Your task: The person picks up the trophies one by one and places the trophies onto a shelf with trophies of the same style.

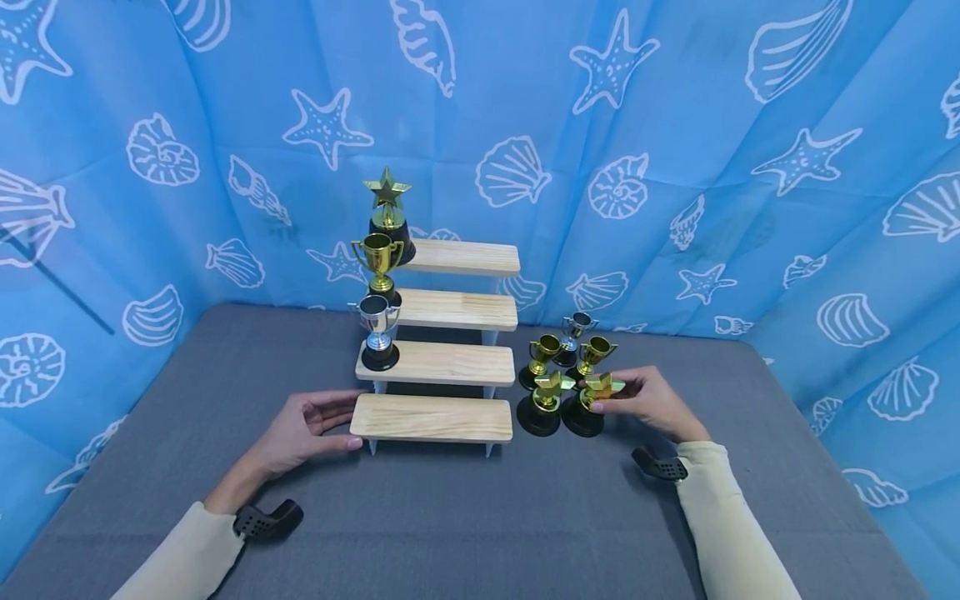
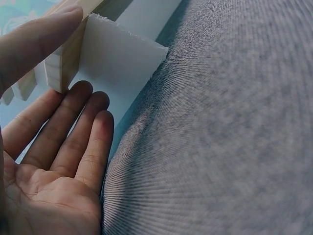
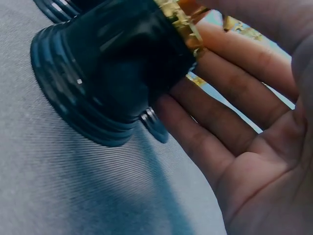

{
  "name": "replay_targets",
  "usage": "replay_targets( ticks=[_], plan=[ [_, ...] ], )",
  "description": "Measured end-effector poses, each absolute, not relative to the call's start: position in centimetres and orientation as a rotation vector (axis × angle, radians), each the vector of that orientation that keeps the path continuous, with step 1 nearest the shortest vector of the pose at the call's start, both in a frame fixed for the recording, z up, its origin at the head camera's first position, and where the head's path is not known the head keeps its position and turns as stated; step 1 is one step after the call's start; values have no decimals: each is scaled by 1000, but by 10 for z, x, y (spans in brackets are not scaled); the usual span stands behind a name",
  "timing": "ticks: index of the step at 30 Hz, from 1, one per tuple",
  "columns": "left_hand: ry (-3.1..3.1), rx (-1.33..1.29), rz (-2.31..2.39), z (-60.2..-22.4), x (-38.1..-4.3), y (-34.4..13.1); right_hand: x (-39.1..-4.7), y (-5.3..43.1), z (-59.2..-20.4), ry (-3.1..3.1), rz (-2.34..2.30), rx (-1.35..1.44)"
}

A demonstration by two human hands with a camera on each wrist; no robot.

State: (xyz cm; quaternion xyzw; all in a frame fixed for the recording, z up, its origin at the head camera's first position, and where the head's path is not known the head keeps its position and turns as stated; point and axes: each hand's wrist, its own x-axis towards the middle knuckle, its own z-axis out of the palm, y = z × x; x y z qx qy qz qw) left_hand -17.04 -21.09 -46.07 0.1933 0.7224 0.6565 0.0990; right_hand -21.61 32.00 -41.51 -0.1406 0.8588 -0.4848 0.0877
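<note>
A wooden four-step display stand [image 1: 431,419] stands on the table. My left hand [image 1: 295,435] is at the left end of its lowest step, fingers extended, thumb near the front corner; in the left wrist view the fingers [image 2: 80,142] lie beside the step's end and white support. To the right of the stand, my right hand [image 1: 651,404] pinches a gold star trophy [image 1: 583,417] by its upper part. Its black base [image 3: 107,73] fills much of the right wrist view; whether it is off the cloth I cannot tell. Another gold star trophy [image 1: 538,415] stands just left of it.
Two gold cups, one the gold cup trophy [image 1: 543,354], and a silver cup trophy [image 1: 576,329] stand behind. On the stand's left side are a star trophy [image 1: 388,212], a gold cup [image 1: 378,254] and a silver cup [image 1: 378,321]. A blue curtain [image 1: 450,125] hangs behind the grey table [image 1: 465,525].
</note>
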Motion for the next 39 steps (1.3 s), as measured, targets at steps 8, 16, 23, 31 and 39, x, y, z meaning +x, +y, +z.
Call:
replay_targets(
  ticks=[8, 16, 23, 31, 39],
  plan=[
    [2154, 570, 1924, -460, -170, -211, -218, 320, -420, 2561, -1418, -423],
    [2139, 578, 1936, -459, -169, -211, -218, 322, -422, 2512, -1431, -453],
    [2153, 576, 1931, -458, -169, -210, -217, 322, -422, 2486, -1428, -473],
    [2153, 589, 1932, -458, -169, -211, -218, 324, -426, 2439, -1425, -481],
    [2154, 593, 1931, -460, -170, -211, -219, 325, -430, 2456, -1389, -460]
  ],
)
